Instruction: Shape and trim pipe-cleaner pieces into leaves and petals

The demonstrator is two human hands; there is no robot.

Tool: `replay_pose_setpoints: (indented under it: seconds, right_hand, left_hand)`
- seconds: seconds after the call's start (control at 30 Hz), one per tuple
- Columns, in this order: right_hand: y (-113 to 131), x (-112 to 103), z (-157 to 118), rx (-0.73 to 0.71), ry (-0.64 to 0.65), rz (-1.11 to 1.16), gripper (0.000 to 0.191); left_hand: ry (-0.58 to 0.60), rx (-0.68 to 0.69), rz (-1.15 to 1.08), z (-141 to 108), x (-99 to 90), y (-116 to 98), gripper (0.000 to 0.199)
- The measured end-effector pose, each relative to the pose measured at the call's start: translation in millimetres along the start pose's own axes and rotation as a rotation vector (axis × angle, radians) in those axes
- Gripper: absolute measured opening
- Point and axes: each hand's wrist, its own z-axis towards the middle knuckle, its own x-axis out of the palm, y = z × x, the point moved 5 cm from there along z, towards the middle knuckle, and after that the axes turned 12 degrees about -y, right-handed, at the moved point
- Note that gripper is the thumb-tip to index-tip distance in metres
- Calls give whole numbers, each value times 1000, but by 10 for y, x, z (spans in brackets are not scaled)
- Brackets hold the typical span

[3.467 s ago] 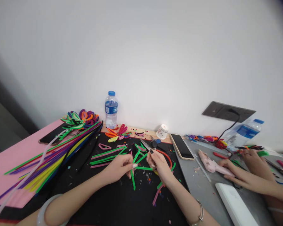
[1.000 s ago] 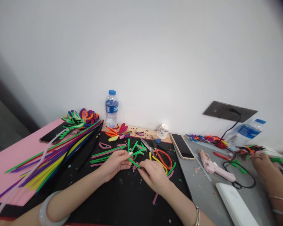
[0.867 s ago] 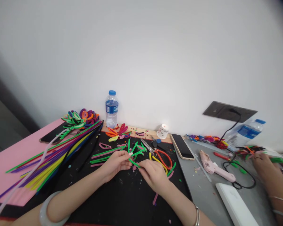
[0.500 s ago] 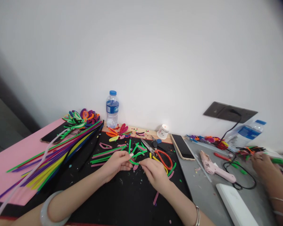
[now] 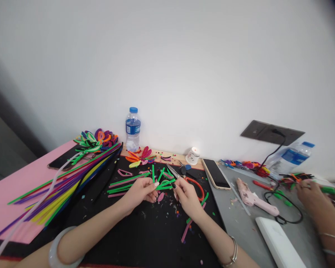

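Note:
My left hand (image 5: 142,191) pinches a green pipe cleaner (image 5: 165,188) over the black mat (image 5: 145,234). The fingertips of my right hand (image 5: 188,197) close on the other end of it, near some loose green pieces. Behind my right hand lie scissors (image 5: 201,191) with orange-red handles, partly covered by that hand. Short green and pink pipe cleaner lengths (image 5: 128,180) rest beside my left hand. A small pink loop (image 5: 160,196) sits on the mat between the hands.
Long coloured pipe cleaners (image 5: 64,190) spread at left. Along the wall stand a water bottle (image 5: 133,130) and a paper cup (image 5: 192,156). To the right are a phone (image 5: 216,174), a pink glue gun (image 5: 255,201), a white box (image 5: 279,242) and another person's hand (image 5: 311,191).
My right hand has shifted right and slightly away from me, widening the gap between my hands. The green pipe cleaner now stretches across that gap. My left hand has barely moved.

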Motion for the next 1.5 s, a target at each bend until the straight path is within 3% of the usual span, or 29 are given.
replay_pose_setpoints:
  seconds: [0.23,0.47,0.6,0.8,0.87,1.2,1.5]
  right_hand:
    - [-144,26,20,146,-2,190,24]
    - [-149,41,43,213,-15,305,28]
    - [-164,79,43,318,11,454,27]
    - [-125,196,-34,502,102,744,19]
    - [-108,233,-70,529,111,780,20]
    - [-148,294,-111,513,64,683,18]
    - [-62,311,-132,496,148,589,19]
  left_hand:
    - [159,26,124,-20,59,37,39]
    - [223,76,199,-15,87,43,40]
    - [187,76,199,-14,77,53,42]
    - [16,71,100,15,19,25,42]
    - [26,65,113,24,25,48,41]
    - [236,272,442,-91,131,85,41]
    - [348,312,502,-204,171,32,53]
